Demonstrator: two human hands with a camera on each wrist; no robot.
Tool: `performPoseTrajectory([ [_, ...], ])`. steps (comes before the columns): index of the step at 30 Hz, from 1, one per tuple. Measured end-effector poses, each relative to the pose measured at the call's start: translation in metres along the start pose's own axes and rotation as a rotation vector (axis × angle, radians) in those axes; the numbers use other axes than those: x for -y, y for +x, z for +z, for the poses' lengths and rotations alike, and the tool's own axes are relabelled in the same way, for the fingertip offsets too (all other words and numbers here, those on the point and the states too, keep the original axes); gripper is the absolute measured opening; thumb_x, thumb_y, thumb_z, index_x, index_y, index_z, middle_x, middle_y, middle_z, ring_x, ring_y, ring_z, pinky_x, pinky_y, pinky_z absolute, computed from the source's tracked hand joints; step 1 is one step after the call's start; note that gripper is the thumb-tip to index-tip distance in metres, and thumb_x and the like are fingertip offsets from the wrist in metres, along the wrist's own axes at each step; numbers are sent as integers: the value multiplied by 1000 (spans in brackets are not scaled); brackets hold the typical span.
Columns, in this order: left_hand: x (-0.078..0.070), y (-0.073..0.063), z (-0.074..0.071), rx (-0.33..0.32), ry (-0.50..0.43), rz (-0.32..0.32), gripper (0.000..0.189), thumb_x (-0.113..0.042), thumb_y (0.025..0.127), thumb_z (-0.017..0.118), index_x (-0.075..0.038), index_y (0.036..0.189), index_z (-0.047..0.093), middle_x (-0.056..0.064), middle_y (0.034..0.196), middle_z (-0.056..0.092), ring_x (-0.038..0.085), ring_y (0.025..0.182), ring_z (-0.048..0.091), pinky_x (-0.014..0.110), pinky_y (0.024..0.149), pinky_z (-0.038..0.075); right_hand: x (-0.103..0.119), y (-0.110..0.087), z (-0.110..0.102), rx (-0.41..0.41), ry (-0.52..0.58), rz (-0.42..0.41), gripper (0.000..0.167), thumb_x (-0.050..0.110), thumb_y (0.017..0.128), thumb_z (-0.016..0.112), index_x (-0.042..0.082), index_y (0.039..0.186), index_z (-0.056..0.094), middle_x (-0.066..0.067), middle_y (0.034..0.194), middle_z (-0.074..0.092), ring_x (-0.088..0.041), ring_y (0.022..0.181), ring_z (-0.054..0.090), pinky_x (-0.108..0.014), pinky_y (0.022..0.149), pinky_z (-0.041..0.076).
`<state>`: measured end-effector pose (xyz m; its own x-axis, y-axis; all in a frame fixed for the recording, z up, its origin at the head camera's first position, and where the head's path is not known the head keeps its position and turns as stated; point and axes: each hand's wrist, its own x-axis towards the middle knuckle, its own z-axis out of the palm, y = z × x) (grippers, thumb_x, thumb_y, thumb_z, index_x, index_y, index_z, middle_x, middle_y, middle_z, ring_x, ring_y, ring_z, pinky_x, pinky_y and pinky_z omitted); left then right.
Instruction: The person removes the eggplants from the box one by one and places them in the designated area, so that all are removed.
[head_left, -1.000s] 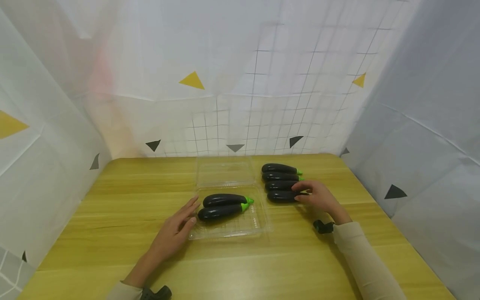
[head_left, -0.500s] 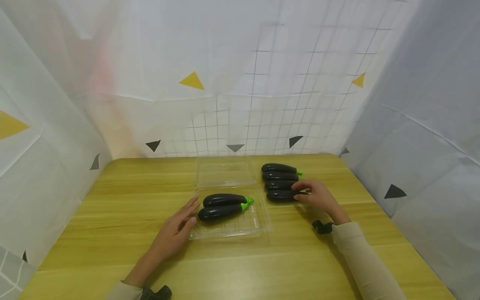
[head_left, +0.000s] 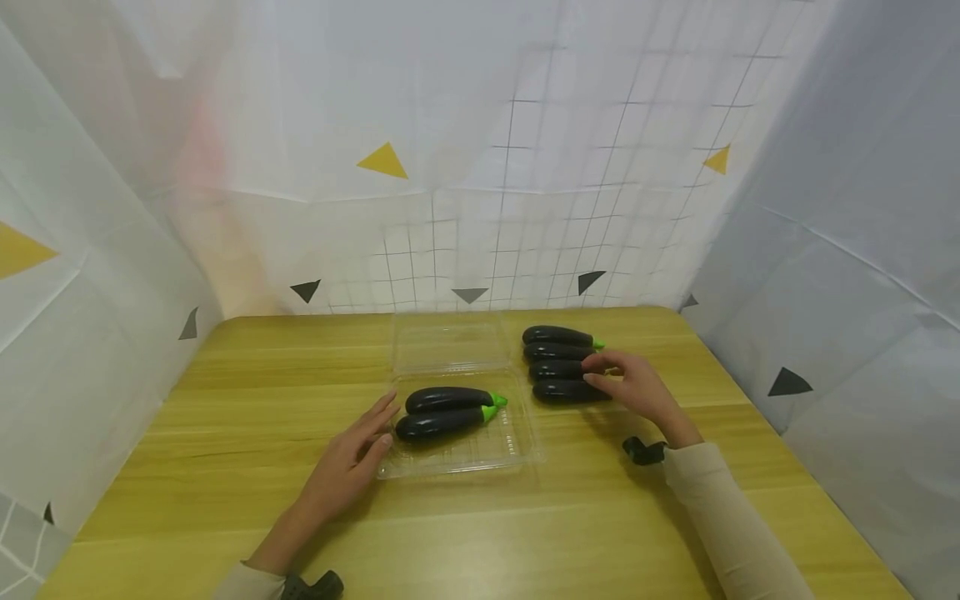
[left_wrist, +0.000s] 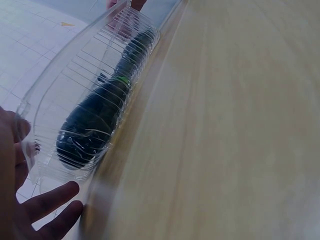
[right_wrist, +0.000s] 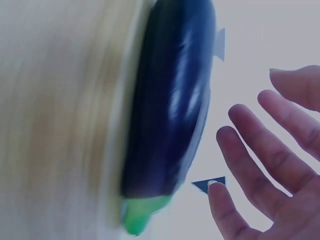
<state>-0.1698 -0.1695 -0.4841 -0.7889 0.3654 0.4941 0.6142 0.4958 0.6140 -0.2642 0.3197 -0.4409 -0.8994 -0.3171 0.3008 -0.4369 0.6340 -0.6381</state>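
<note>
A clear plastic clamshell box (head_left: 480, 465) lies with its lid (head_left: 450, 343) folded back. Side by side in its base are two dark eggplants (head_left: 442, 423) with green stems, pointing right. My left hand (head_left: 345, 467) is at the box's left edge, fingers extended; in the left wrist view its fingertips (left_wrist: 21, 126) touch the clear wall. To the right of the box several more eggplants (head_left: 558, 392) lie in a row on the table. Over the right ends of the nearer ones hovers my right hand (head_left: 633, 387), holding nothing. The right wrist view shows its fingers (right_wrist: 250, 170) spread, apart from an eggplant (right_wrist: 170, 100).
The wooden table (head_left: 465, 542) has white sheeting (head_left: 465, 125) behind it and at both sides, marked with dark and yellow triangles. A black device (head_left: 643, 452) sits at the right wrist, and another (head_left: 313, 586) at the left wrist.
My right hand has lifted slightly off the nearest eggplant and shifted a little away from me, uncovering more of that eggplant's right end. The left hand and the box have stayed put.
</note>
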Motion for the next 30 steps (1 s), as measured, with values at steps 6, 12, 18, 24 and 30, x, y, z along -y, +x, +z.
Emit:
performPoseTrajectory([
  [6, 1, -1, 0, 1, -1, -8, 45, -15, 109, 55, -4, 153, 52, 5, 163, 40, 25, 135, 54, 49, 108, 43, 15, 2, 0, -17, 10, -17, 20, 21, 100, 74, 9, 116, 76, -6, 114, 74, -30, 110, 66, -59, 94, 51],
  [12, 2, -1, 0, 5, 6, -3, 45, -16, 110, 55, -4, 153, 52, 6, 164, 40, 26, 132, 57, 45, 105, 47, 27, 2, -1, -15, 16, -31, 22, 22, 101, 73, 8, 118, 75, -11, 116, 74, -30, 109, 67, -61, 94, 50],
  [18, 3, 0, -1, 6, -14, 3, 45, -16, 109, 55, -4, 153, 52, 7, 164, 39, 20, 124, 62, 42, 97, 53, 38, 1, -1, -28, 20, -60, 19, 22, 102, 72, 12, 118, 75, -7, 116, 73, -25, 106, 67, -58, 92, 52],
  [24, 3, 0, 0, -2, -29, -2, 45, -15, 108, 57, -4, 152, 53, 6, 163, 41, 18, 120, 64, 41, 93, 55, 60, 0, -2, -35, 17, -93, 18, 24, 101, 72, 17, 118, 75, 0, 117, 73, -16, 105, 67, -49, 90, 54],
  [30, 3, 0, 0, 0, -34, 4, 45, -13, 108, 56, -3, 152, 53, 7, 163, 41, 19, 120, 64, 41, 93, 55, 84, 2, 1, -41, 36, -145, 18, 19, 100, 73, 16, 117, 76, 1, 117, 73, -18, 106, 67, -51, 89, 55],
])
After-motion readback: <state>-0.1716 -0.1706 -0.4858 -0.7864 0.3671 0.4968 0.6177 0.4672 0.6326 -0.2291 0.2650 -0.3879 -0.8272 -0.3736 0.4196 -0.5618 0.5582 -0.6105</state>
